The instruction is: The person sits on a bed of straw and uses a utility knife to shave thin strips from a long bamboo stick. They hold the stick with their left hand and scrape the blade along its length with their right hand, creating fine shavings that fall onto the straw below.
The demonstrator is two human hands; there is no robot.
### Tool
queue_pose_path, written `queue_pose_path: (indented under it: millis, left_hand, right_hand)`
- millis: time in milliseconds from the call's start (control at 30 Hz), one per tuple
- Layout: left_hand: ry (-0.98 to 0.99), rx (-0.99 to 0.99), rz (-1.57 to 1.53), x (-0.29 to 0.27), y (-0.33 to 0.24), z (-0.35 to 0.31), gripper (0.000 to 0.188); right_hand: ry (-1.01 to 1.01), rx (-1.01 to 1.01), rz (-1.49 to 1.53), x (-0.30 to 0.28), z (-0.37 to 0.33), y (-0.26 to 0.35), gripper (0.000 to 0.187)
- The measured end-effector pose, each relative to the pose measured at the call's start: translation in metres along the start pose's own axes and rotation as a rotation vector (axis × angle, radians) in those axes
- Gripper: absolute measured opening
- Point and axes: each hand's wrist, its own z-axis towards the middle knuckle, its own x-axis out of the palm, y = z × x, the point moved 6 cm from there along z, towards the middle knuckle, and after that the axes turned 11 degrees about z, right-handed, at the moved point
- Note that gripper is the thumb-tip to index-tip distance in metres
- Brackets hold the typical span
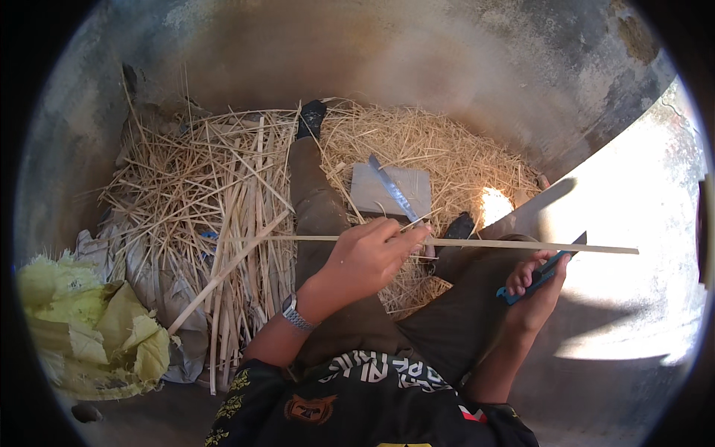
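Observation:
A long, thin bamboo strip (491, 243) runs crosswise over my lap. My left hand (372, 257) is closed around its middle, fingers pinching it. On the right, my right hand (540, 287) grips a teal utility knife (532, 281). Its dark blade (581, 239) points up and right and crosses the strip near the right end; whether the edge touches the strip I cannot tell. Beyond my left hand, a long-bladed knife (391, 185) rests slantwise across a grey block (370, 200), with its handle end partly hidden near my fingers.
Many split bamboo strips (249, 194) lie heaped on the left, and thin shavings (447, 145) cover the floor ahead. A torn yellow sack (112, 335) sits at the lower left. A curved, stained wall (417, 52) encloses the far side. Sunlight falls at the right.

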Motion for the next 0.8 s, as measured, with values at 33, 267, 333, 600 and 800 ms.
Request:
queue_pose_path:
  millis: [33, 267, 333, 600, 800]
  left_hand:
    - [-0.016, 0.025, 0.019, -0.001, -0.007, 0.003, 0.032]
    - [0.008, -0.051, -0.093, 0.031, -0.028, 0.02, 0.026]
    - [0.109, -0.144, -0.222, 0.054, -0.024, 0.02, 0.019]
    - [0.5, -0.405, -0.385, 0.148, -0.011, -0.038, 0.026]
    - [0.66, -0.479, -0.51, 0.19, 0.013, -0.078, 0.027]
  right_hand:
    - [-0.058, 0.007, 0.015, -0.005, -0.002, -0.007, 0.044]
    - [-0.007, 0.124, 0.041, -0.031, -0.007, -0.041, 0.052]
    - [-0.036, 0.144, -0.081, -0.043, -0.009, -0.056, 0.049]
    - [0.459, -0.109, -1.164, -0.073, -0.011, -0.123, 0.035]
    - [0.732, -0.021, -1.376, -0.09, -0.017, -0.16, 0.039]
